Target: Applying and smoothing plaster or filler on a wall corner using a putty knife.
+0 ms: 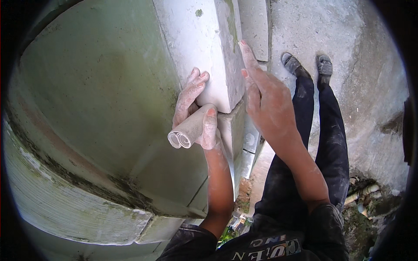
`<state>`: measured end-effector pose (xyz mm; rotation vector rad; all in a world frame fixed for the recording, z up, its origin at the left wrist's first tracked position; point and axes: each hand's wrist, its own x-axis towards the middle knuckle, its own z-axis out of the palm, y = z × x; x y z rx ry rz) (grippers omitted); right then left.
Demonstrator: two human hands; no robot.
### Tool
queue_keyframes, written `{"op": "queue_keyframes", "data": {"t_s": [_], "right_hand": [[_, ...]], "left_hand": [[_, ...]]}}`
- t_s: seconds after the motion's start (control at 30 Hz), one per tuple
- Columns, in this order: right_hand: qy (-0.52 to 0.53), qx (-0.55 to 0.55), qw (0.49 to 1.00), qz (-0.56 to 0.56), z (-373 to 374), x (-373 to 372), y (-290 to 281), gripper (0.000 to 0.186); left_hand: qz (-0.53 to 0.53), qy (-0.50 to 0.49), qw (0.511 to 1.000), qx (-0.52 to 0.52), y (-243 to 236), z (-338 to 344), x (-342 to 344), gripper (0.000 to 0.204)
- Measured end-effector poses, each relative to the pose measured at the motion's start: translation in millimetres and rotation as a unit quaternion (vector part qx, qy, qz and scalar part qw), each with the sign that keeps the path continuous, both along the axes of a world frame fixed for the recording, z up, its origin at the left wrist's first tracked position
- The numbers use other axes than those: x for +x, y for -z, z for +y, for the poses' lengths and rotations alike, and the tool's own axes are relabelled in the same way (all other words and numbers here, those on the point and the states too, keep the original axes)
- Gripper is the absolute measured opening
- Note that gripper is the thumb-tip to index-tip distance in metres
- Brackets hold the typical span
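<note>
My left hand, coated in white dust, grips a rolled beige sheet, perhaps sandpaper, against the lower end of a white block, its fingertips resting on the block. My right hand, also dusty, is at the block's right side, index finger extended up near a greenish smear; whether it touches the surface is unclear. I see nothing in that hand, though some fingers are hidden.
A curved, stained green-grey basin-like structure with a mossy rim fills the left. My sandalled feet are on a concrete surface at right. Pipes and rubble lie at lower right.
</note>
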<state>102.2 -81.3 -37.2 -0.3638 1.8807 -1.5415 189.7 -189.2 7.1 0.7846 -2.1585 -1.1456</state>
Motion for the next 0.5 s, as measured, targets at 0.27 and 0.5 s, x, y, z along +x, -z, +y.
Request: {"op": "queue_keyframes", "data": {"t_s": [0.27, 0.5], "right_hand": [[-0.009, 0.026, 1.000, -0.013, -3.3, 0.2, 0.6, 0.063], [0.000, 0.001, 1.000, -0.002, -8.5, 2.9, 0.9, 0.058]], "left_hand": [[-0.035, 0.024, 0.999, -0.010, -2.7, 0.0, 6.0, 0.054], [-0.026, 0.024, 0.999, -0.010, -3.0, -2.0, 8.2, 0.054]]}}
